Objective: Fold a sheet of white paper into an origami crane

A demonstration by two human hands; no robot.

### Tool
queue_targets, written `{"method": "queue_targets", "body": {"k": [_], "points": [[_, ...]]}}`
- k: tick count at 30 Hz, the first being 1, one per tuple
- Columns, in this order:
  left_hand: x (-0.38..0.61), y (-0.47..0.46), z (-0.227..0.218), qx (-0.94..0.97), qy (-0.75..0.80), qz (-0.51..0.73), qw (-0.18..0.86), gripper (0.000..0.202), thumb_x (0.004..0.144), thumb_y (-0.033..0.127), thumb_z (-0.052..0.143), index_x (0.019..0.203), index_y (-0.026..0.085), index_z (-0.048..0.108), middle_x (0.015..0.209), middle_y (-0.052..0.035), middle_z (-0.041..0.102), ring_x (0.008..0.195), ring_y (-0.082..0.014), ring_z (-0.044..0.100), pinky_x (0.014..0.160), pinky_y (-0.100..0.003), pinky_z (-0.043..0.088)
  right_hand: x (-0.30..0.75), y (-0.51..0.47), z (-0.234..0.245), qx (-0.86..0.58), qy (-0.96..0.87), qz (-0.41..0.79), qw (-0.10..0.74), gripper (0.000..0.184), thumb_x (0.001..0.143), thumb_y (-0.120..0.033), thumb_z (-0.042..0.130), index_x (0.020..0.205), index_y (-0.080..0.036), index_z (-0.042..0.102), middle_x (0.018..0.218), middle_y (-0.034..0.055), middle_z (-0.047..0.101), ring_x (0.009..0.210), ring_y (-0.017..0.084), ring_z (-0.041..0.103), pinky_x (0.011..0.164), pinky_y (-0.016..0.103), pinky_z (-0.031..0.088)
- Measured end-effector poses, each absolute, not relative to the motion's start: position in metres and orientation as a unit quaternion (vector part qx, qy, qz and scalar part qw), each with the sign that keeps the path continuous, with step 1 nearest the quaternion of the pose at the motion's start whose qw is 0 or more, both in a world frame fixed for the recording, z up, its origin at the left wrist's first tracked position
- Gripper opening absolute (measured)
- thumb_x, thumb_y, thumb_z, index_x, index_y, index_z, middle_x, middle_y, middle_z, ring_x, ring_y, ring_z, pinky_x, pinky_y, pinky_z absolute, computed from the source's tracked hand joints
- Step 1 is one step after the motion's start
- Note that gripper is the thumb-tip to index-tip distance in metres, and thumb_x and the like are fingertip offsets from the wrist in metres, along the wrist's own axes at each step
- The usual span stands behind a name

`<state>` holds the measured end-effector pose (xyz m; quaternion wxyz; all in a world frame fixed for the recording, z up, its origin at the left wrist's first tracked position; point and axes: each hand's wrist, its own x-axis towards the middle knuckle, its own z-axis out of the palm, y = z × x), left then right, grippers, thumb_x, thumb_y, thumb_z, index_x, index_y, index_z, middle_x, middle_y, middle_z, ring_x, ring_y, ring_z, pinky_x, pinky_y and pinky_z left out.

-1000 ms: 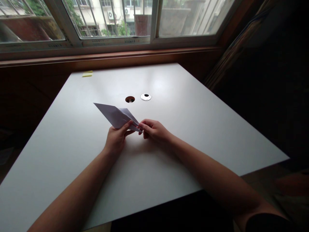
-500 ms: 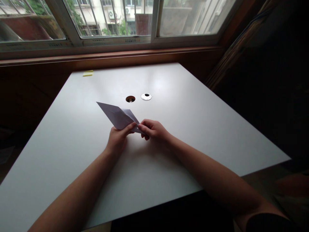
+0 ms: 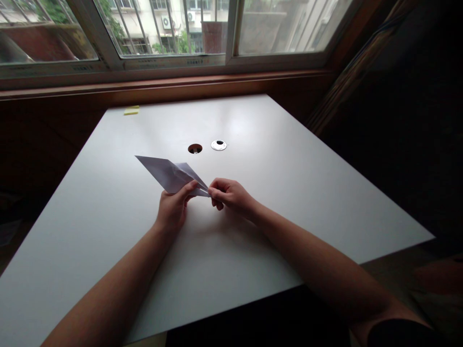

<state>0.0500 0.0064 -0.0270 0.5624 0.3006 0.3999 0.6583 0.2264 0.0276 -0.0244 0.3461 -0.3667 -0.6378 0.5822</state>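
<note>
A folded white paper (image 3: 167, 172), long and pointed like a paper plane, is held just above the white table (image 3: 108, 217). My left hand (image 3: 173, 208) grips it from below, thumb on top of its near end. My right hand (image 3: 231, 194) pinches the paper's near tip between thumb and forefinger, the other fingers curled. The paper's far point reaches up and to the left, away from me.
A round cable hole (image 3: 195, 148) and its white cap (image 3: 219, 145) lie beyond the paper. A small yellow sticky note pad (image 3: 131, 110) sits at the far left corner. The window (image 3: 162, 29) runs behind the table; dark room on the right.
The paper has swung slightly: its far point has moved left and a little lower. Both hands keep their hold near the same spot.
</note>
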Motion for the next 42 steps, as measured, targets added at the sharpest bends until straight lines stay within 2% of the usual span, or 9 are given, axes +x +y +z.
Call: {"method": "queue_targets", "body": {"k": [17,26,34,42], "points": [[0.0455,0.0113,-0.0277,0.257,0.422,0.69,0.529,0.032,0.061,0.021,0.086,0.09,0.016,0.071,0.09,-0.0026,0.072,0.083,-0.0148,0.067,0.076,-0.026,0.055,0.2336,0.0316,-0.0277,-0.347,-0.608,0.61,0.37,0.011,0.084,-0.026,0.059,0.081,-0.015,0.06,0.063,-0.0012,0.064,0.051,0.008,0.056,0.051,0.02,0.045],[0.0505,0.0091,-0.0263,0.286,0.408,0.678,0.54,0.028,0.063,0.023,0.086,0.085,0.014,0.071,0.089,-0.0041,0.073,0.083,-0.017,0.069,0.082,-0.032,0.056,0.2326,0.0314,-0.0297,-0.351,-0.634,0.586,0.362,0.025,0.088,-0.041,0.059,0.091,-0.016,0.063,0.077,0.0024,0.068,0.058,0.009,0.059,0.057,0.022,0.048],[0.0525,0.0058,-0.0265,0.334,0.398,0.634,0.572,0.03,0.065,0.027,0.085,0.088,0.013,0.072,0.089,-0.0069,0.073,0.084,-0.0197,0.069,0.081,-0.034,0.055,0.2309,0.0302,-0.0278,-0.356,-0.646,0.575,0.354,0.03,0.085,-0.045,0.064,0.088,-0.015,0.064,0.071,0.0024,0.068,0.057,0.01,0.06,0.056,0.022,0.048],[0.0519,0.0047,-0.0322,0.373,0.409,0.594,0.584,0.022,0.066,0.022,0.084,0.077,0.012,0.068,0.078,-0.0052,0.069,0.078,-0.0177,0.065,0.075,-0.031,0.052,0.2279,0.0261,-0.0245,-0.361,-0.672,0.546,0.347,0.031,0.087,-0.046,0.062,0.088,-0.015,0.065,0.07,0.0025,0.068,0.056,0.011,0.061,0.055,0.022,0.047]]}}
